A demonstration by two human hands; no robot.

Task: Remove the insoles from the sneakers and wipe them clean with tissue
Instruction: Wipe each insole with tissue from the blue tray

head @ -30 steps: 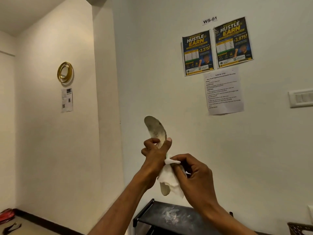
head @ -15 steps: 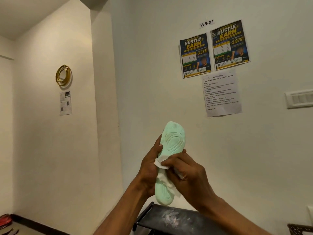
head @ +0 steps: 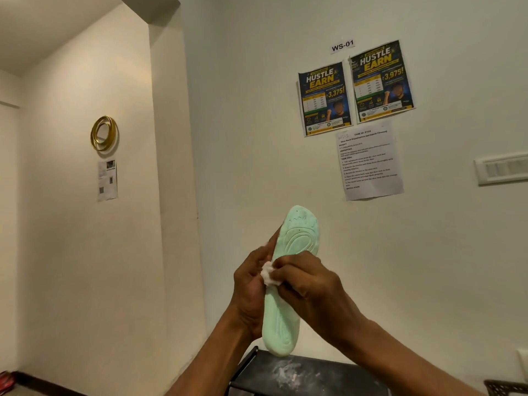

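A mint-green insole (head: 288,281) stands almost upright in front of the white wall, its moulded underside facing me. My left hand (head: 251,292) grips its left edge from behind at mid-length. My right hand (head: 311,287) presses a crumpled white tissue (head: 268,274) against the middle of the insole. Most of the tissue is hidden under my right fingers. No sneakers are in view.
A black shoe rack top (head: 308,375) with white smudges lies just below the insole's heel. A dark basket corner (head: 505,387) shows at the bottom right. Posters (head: 354,87) and a switch panel (head: 500,170) hang on the wall. Something red (head: 5,380) lies on the floor at left.
The insole has turned from its worn grey top side to its green underside. The tissue, hanging loose before, is now bunched under my right fingers at mid-insole.
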